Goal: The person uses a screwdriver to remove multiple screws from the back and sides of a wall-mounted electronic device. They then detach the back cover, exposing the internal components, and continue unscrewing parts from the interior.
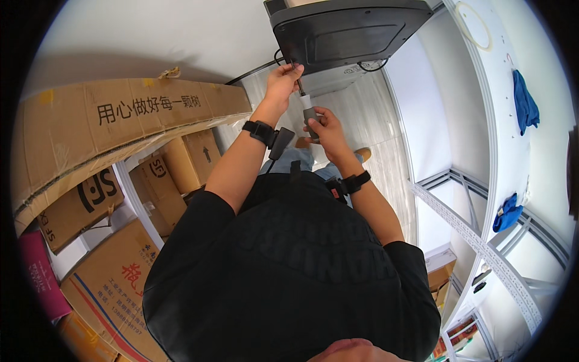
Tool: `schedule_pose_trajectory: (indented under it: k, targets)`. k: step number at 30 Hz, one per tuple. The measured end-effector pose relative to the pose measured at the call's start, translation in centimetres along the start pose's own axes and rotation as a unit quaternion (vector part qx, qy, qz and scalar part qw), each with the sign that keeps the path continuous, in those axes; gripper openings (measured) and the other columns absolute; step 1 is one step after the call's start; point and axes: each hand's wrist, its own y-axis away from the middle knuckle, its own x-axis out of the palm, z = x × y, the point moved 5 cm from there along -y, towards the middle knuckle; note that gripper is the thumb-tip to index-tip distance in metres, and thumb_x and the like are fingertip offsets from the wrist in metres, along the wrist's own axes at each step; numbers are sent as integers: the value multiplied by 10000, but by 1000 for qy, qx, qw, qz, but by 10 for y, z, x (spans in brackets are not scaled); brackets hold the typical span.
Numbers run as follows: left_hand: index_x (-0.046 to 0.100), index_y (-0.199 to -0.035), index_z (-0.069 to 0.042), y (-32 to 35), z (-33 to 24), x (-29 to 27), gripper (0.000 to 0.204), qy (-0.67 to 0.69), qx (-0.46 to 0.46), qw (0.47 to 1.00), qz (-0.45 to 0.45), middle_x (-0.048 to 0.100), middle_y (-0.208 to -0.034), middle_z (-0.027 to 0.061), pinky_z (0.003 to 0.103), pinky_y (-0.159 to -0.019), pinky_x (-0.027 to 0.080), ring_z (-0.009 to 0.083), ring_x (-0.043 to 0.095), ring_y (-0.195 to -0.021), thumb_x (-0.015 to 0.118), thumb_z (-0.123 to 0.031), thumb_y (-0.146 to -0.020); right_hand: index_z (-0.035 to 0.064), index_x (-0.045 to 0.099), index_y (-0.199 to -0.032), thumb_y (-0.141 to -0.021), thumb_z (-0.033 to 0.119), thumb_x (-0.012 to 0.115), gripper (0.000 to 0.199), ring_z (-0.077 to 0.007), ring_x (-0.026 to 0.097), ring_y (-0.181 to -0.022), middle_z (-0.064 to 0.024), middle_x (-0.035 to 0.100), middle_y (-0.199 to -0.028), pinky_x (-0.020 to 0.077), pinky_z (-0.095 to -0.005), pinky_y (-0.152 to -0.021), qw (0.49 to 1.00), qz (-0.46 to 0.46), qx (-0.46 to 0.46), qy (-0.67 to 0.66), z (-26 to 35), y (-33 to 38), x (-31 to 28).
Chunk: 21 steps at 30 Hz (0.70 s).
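A screwdriver [310,114] with a grey handle, a white collar and a thin metal shaft points up toward the lower left corner of a black plastic housing [356,39]. Around its handle are the fingers of my right hand [327,130]. My left hand [282,84] is closed about the shaft near the tip, thumb and forefinger pinched right beside the housing's edge. Those fingers partly cover the tip, so a screw there cannot be made out. Black cables [374,65] loop below the housing.
Cardboard boxes [84,120] fill a shelf on the left, with a long one on top. To the right stands a white metal rack [458,220] with blue cloths [525,108] hanging near it. Light floor tiles [380,114] lie below, and my shoes show there.
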Motion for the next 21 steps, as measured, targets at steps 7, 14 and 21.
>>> schedule_pose_trajectory:
  k: [7,14,21]
  targets:
    - [585,-989,-33,-4,-3,-4,154,-8,-10,1000,-1,641,-883,48,263,-680,528,137,627,-764,638,-129,-881,52,414,-1249,-819,141,682,514,-183,604,-850,-92,544,-1006,542,-309,-617,998,-36,-29,37,4,0,3]
    - [533,-1076,40,3,-11,0,203,-29,3,1000,1,650,-976,146,318,-755,567,207,660,-821,552,-92,-924,53,399,-1259,-793,95,687,550,-198,598,-879,-96,525,-1057,544,-361,-690,962,127,108,-217,-1,-2,-4]
    - [575,-1033,-8,7,-15,4,199,-74,10,997,-5,655,-918,77,244,-646,525,151,647,-762,625,-138,-891,51,420,-1204,-772,76,713,523,-179,581,-864,-74,533,-995,551,-320,-622,997,-23,-22,65,-6,-13,-3]
